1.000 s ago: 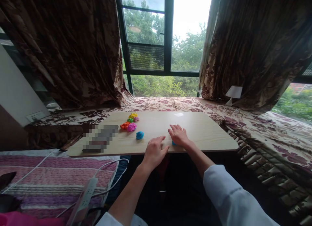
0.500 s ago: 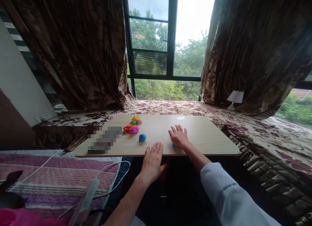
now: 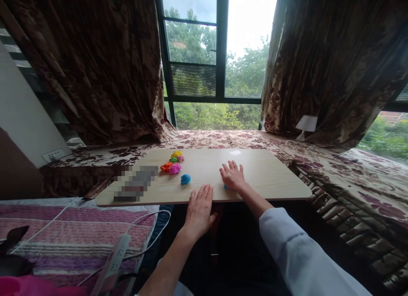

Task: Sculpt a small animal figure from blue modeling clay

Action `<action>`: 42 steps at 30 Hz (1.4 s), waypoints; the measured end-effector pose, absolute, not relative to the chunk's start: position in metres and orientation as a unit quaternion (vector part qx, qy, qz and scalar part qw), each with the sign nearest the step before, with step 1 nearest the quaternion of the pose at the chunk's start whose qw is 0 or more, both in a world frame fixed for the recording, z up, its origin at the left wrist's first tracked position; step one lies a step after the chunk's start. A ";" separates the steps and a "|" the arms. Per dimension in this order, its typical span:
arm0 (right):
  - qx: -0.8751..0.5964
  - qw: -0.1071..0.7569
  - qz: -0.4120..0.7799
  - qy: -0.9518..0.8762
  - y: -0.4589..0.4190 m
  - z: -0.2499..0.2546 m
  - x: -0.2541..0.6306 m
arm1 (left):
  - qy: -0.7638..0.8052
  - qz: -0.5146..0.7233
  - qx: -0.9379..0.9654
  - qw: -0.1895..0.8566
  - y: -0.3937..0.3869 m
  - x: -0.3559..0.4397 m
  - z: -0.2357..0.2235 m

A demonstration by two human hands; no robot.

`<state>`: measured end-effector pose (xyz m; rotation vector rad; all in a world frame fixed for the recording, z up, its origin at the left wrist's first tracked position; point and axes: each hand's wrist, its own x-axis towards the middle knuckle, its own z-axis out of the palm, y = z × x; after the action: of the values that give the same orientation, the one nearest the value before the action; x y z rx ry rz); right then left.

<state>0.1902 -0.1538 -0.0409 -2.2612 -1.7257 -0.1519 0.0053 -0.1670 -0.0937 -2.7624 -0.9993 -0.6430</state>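
My right hand (image 3: 232,177) lies palm down on the light wooden table (image 3: 270,177), fingers spread, pressing a blue lump of clay (image 3: 226,187) that shows only at the edge of the palm. My left hand (image 3: 199,209) rests flat at the table's near edge, fingers stretched out and holding nothing. A second blue clay lump (image 3: 185,179) sits just beyond my left hand. Farther left is a cluster of clay pieces: pink (image 3: 174,169), orange (image 3: 165,166), green (image 3: 173,160) and yellow (image 3: 176,154).
A blurred-out flat object (image 3: 135,184) lies on the table's left part. A white power strip (image 3: 110,264) with cables rests on a striped purple blanket (image 3: 63,232) at lower left. Floral fabric, brown curtains and a window stand behind; a small white lamp (image 3: 305,125) sits at right.
My left hand drew back from the tabletop to its near edge and flattened. My right hand stayed on the blue clay, shifting only slightly. The view tilted a little.
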 end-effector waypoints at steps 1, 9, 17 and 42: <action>-0.778 0.143 -0.055 -0.609 -0.161 -0.043 0.186 | -0.332 -0.214 -0.916 0.067 -0.167 0.005 -0.094; -0.725 0.115 -0.048 -0.678 -0.201 -0.056 0.171 | -0.331 -0.212 -0.917 0.065 -0.168 0.004 -0.097; -0.757 0.126 -0.049 -0.639 -0.163 -0.042 0.187 | -0.329 -0.209 -0.917 0.083 -0.167 0.005 -0.095; -0.735 0.094 -0.049 -0.669 -0.186 -0.062 0.167 | -0.345 -0.206 -0.913 0.068 -0.165 0.003 -0.103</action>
<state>0.1672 -0.1858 -0.0618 -2.1814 -1.9857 -0.1453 0.0030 -0.1654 -0.1029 -2.7510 -1.0383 -0.6194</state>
